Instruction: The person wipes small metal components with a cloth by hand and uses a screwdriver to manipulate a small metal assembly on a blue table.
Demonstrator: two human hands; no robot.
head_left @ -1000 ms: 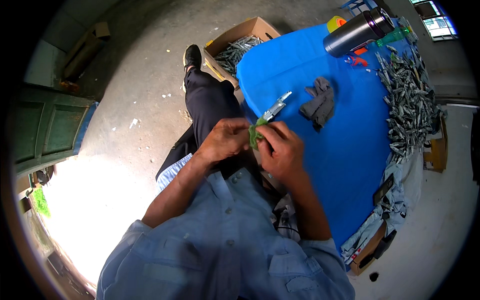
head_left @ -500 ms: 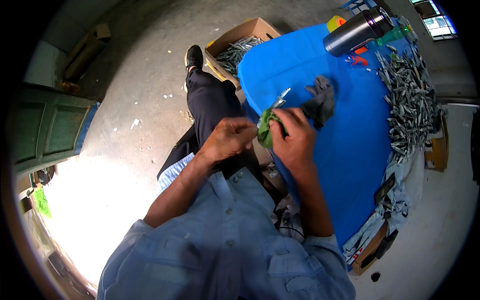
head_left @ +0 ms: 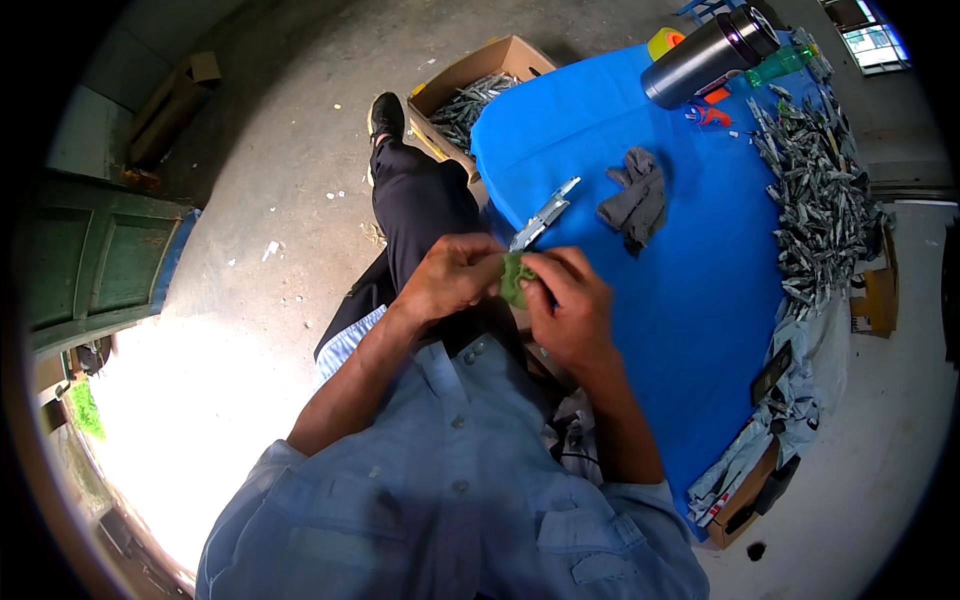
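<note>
My left hand (head_left: pixel 458 275) is closed in a pinch around the lower end of a slim silver metal part (head_left: pixel 544 216); the gripped end is hidden by the fingers. Its pointed far end sticks out up and to the right, over the table's left edge. A crumpled green cloth (head_left: pixel 514 279) is pinched in my right hand (head_left: pixel 570 303), wrapped about the part's lower end close to my left fingertips. Beyond my right hand, a dark grey rag (head_left: pixel 636 200) lies bunched on the blue-covered table (head_left: pixel 690 300).
Silver metal parts heap along the table's right side (head_left: pixel 815 190). More fill a cardboard box (head_left: pixel 432 137) on the floor beyond my shoe. At the far end are a steel flask (head_left: pixel 705 60), a green bottle (head_left: pixel 780 66) and yellow tape (head_left: pixel 664 42). A phone (head_left: pixel 771 373) lies at right.
My right hand and the green cloth have slid down along the metal part toward my left hand, baring more of its length. My left hand has hardly moved.
</note>
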